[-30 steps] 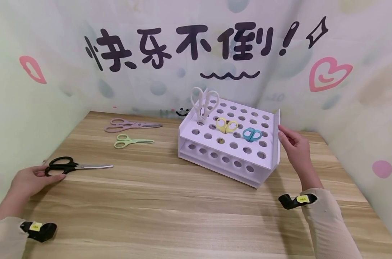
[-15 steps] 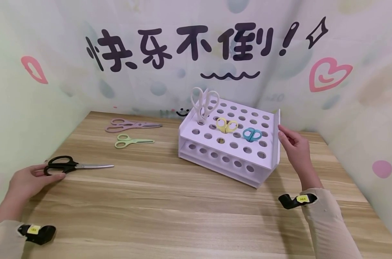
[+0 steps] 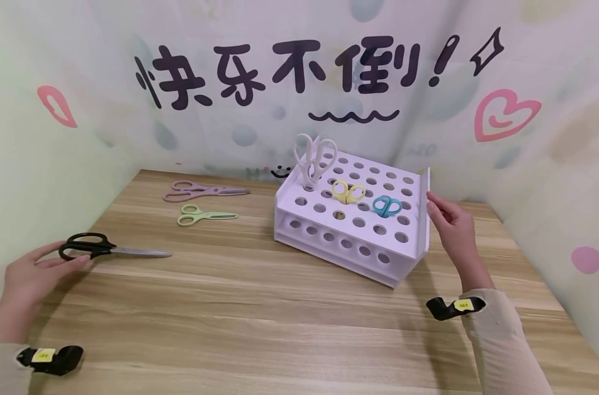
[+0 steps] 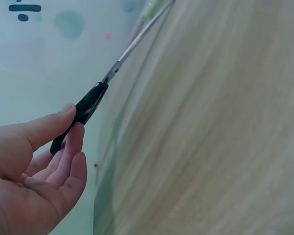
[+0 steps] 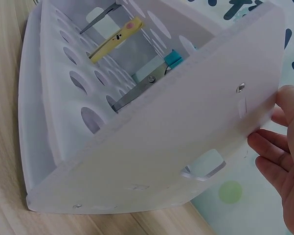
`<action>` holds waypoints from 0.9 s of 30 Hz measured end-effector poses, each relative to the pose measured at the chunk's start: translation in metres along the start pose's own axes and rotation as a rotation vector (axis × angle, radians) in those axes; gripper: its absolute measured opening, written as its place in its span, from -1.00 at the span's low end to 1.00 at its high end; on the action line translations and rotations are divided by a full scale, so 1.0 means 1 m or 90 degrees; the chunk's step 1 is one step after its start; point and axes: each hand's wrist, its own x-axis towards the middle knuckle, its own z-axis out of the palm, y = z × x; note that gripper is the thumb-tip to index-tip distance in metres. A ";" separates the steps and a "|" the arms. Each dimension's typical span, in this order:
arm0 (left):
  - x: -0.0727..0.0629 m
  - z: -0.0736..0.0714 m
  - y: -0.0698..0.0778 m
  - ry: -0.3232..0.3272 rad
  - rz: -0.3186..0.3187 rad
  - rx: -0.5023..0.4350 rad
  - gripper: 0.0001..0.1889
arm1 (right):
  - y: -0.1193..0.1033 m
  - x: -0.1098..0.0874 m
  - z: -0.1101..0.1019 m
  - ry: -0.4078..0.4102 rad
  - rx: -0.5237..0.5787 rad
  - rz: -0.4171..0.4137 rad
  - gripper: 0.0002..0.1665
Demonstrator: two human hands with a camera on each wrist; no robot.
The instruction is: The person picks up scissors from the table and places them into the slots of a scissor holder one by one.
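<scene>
On the left side of the table my left hand (image 3: 29, 282) pinches black-handled scissors (image 3: 101, 249) by their finger loops, thumb on one side and fingers on the other. Their closed blades point right; in the left wrist view the black handle (image 4: 91, 100) slants up from the fingertips, above the table. A white rack with rows of round holes stands right of centre. Its right side panel (image 3: 423, 219) is held at the edge by the thumb and fingers of my right hand (image 3: 454, 227). White scissors (image 3: 309, 175), yellow scissors (image 3: 347, 199) and teal scissors (image 3: 387, 207) stand in holes, handles up.
Pink scissors (image 3: 197, 190) and light green scissors (image 3: 203, 215) lie at the back left of the wooden table (image 3: 259, 329), blades pointing right. Behind the table hangs a printed backdrop (image 3: 250, 109), and more cloth encloses both sides.
My left hand has drawn the black scissors slightly left and up in the head view. My right hand stays on the rack's side panel. The whole head view has shifted a little.
</scene>
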 end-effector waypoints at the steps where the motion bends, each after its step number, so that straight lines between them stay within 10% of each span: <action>1: 0.000 0.000 0.000 -0.004 0.007 -0.031 -0.09 | 0.000 0.000 0.000 0.000 0.000 0.001 -0.55; 10: -0.001 0.000 0.003 -0.065 0.019 -0.400 -0.10 | 0.000 0.000 0.000 -0.001 0.009 -0.004 -0.56; 21: -0.009 -0.002 0.026 -0.047 0.031 -0.505 -0.35 | 0.002 0.000 0.000 0.004 0.021 -0.011 -0.57; 27: -0.024 0.001 0.052 -0.021 0.074 -0.409 -0.33 | 0.001 0.000 0.000 0.001 0.022 -0.007 -0.56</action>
